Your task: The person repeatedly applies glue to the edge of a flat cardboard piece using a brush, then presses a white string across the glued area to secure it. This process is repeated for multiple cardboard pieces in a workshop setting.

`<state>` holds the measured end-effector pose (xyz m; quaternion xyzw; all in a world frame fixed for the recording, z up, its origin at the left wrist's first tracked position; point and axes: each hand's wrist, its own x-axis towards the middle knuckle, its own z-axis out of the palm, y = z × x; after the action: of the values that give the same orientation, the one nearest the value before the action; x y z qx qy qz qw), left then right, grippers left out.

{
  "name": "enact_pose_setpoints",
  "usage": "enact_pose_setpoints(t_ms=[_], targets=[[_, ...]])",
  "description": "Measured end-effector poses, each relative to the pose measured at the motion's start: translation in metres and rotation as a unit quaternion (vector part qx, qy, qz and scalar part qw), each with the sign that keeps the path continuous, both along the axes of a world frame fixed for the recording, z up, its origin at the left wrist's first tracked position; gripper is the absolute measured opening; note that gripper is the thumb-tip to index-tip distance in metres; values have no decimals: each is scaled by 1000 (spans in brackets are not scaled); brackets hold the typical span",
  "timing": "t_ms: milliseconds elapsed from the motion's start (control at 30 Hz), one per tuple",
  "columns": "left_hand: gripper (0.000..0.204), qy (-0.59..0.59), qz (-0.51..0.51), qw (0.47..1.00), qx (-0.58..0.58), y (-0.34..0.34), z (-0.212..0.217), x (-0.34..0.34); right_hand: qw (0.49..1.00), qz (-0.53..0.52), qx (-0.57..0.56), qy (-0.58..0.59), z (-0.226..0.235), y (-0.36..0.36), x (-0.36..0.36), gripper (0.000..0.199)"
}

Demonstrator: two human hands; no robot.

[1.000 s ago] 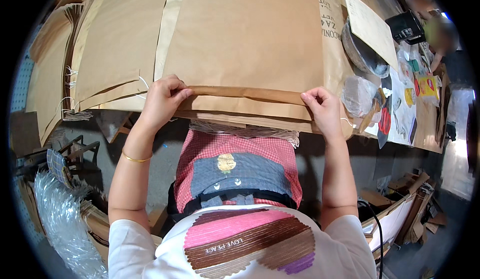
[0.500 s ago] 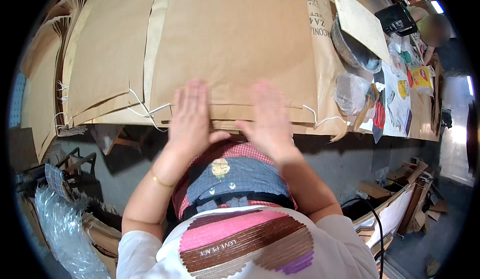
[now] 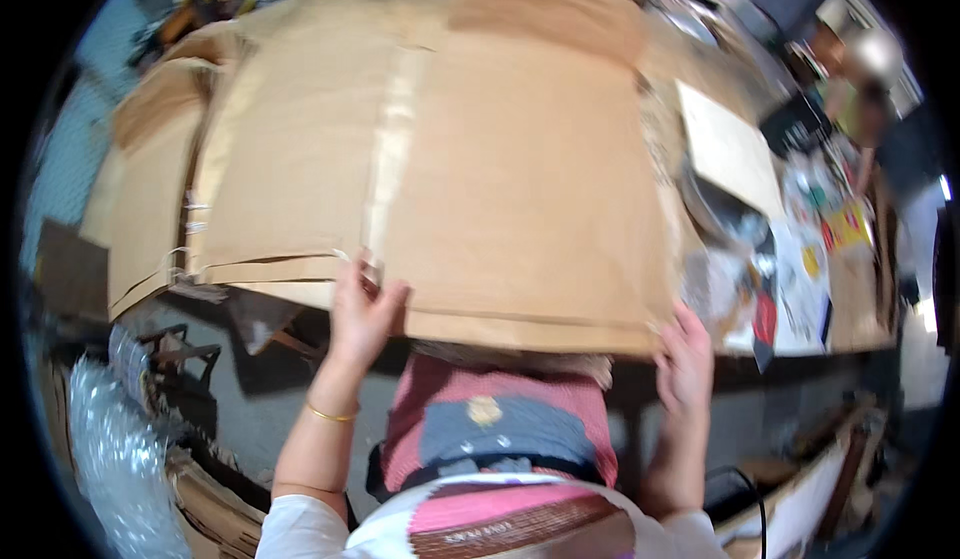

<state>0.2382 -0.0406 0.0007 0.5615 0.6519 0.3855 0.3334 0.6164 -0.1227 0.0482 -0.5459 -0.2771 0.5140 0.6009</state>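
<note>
A large brown paper sack (image 3: 530,189) lies flat on the table, its folded bottom edge towards me. At that edge's left corner is my left hand (image 3: 362,309), fingers curled and thumb held apart. A bit of white string (image 3: 342,255) shows by its fingertips; what the fingers hold is hidden. My right hand (image 3: 686,359) is at the right corner, fingers bent together near a small white end of string. Blur hides what is between them. Left of this sack lies another brown paper sack (image 3: 290,149), slit or folded along its near edge.
More brown sacks (image 3: 150,199) are stacked at the far left. On the right stand a basin (image 3: 705,204) under a pale board (image 3: 728,149), plastic bags (image 3: 708,284) and a red-handled tool (image 3: 765,317). A person (image 3: 865,119) works beyond. Clear plastic wrap (image 3: 120,449) hangs low on the left.
Both hands have moved apart, from lying flat over the sack's near edge out to its two corners, and their fingers have curled. The head view has shifted, showing more of the far table.
</note>
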Motion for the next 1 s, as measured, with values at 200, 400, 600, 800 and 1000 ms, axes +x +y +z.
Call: enact_pose_setpoints(t_ms=[200,400,600,800,1000], targets=[[26,95,-26,991,-86,-16,9,-9,937,95,-6,-336,-66,16,10,33],[26,-174,55,981,-58,16,-32,-56,934,158,-9,-321,-57,49,-38,30],[15,149,186,952,193,11,-4,-127,942,189,17,-276,-41,87,-138,35],[21,254,280,904,200,59,-24,-301,918,341,-100,-176,-47,167,-283,27],[29,483,346,798,102,77,-45,-319,784,510,72,-346,-58,149,-277,41]])
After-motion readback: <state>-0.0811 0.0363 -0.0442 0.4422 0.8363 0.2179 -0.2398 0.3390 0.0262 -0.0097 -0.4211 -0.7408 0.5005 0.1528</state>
